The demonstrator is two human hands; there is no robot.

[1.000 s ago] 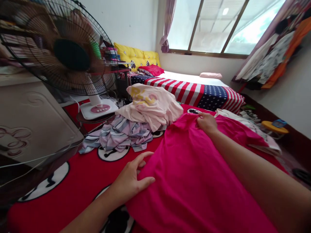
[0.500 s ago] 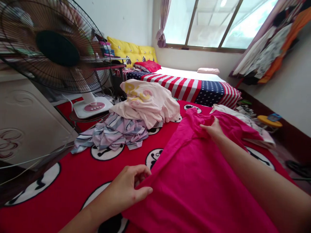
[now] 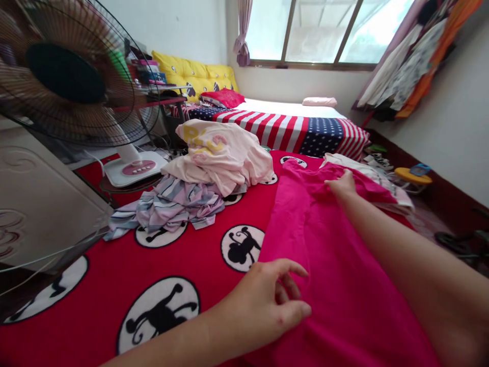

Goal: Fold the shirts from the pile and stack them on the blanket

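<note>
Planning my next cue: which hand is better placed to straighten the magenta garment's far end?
Right, probably: the right hand is at the far end of the magenta garment, while the left hand is at its nearer left side.

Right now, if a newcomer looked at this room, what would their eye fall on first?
Probably the bright pink cloth at the lower right, with the left grip over its left side and the right grip over its far part. It lies on a red monkey-print blanket. Next might come the large fan at the upper left and the stars-and-stripes bed cover below the window.
</note>
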